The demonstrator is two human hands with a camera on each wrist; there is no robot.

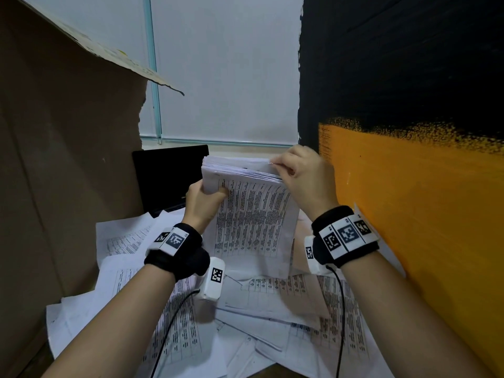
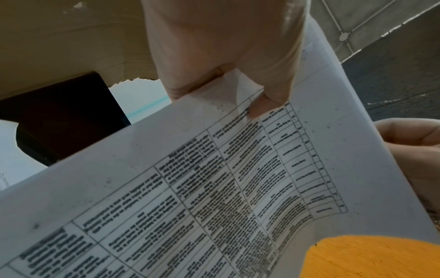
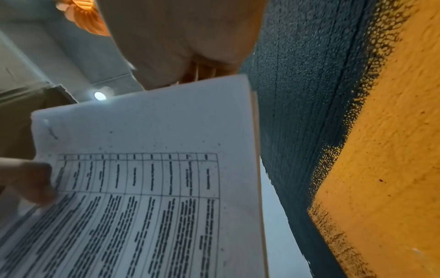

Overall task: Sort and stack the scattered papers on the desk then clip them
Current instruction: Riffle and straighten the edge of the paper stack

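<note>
Two hands hold paper stack (image 1: 253, 214) upright: left hand (image 1: 203, 203) grips left edge, right hand (image 1: 302, 175) pinches top corner.

A makeshift office corner: printed table sheets (image 1: 174, 331) lie scattered across the counter, a dark laptop (image 1: 169, 178) stands at the far left, brown cardboard (image 1: 68, 159) screens the left, and a black-and-orange painted wall (image 1: 409, 186) closes the right.
</note>
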